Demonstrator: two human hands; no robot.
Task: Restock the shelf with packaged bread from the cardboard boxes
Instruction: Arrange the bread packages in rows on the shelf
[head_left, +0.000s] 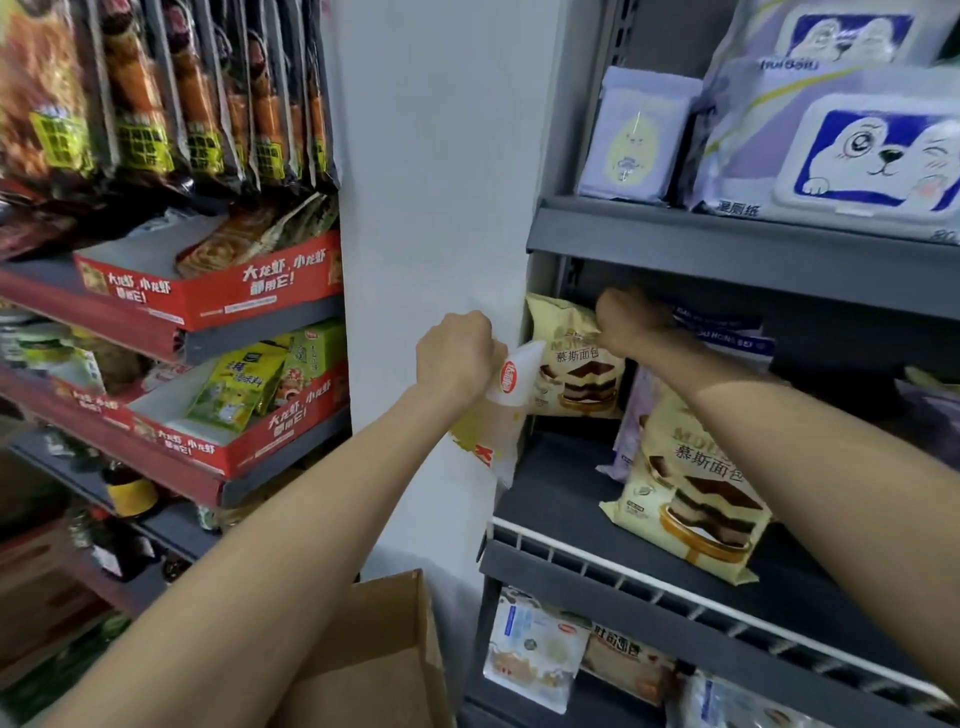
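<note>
Both bare arms reach forward and up toward the grey shelf (561, 499) on the right. The left hand (457, 358) is curled into a fist around the top of a white bread packet (506, 410) with a red round logo, and the packet hangs down from it just at the shelf's left edge, in front of the white pillar (436, 182). The right hand (626, 319) reaches deeper into the shelf, its fingers bent over the top edge of a cream-coloured bread packet (574, 364) standing upright at the back left corner; it appears to pinch that edge, though motion blur hides the fingertips. A second cream packet (685, 499) of the same kind lies tilted on the dark shelf board under the right forearm, near the white wire rail (597, 564) along the front. Further left, red display trays (208, 291) hold snack bags on sloping shelves, with dark sausage packs (156, 88) hanging above. An open cardboard box (374, 649) sits low between the arms. Above the bread sit purple wet-wipe packs (841, 156), and more wrapped bread (535, 654) fills the tier below.
</note>
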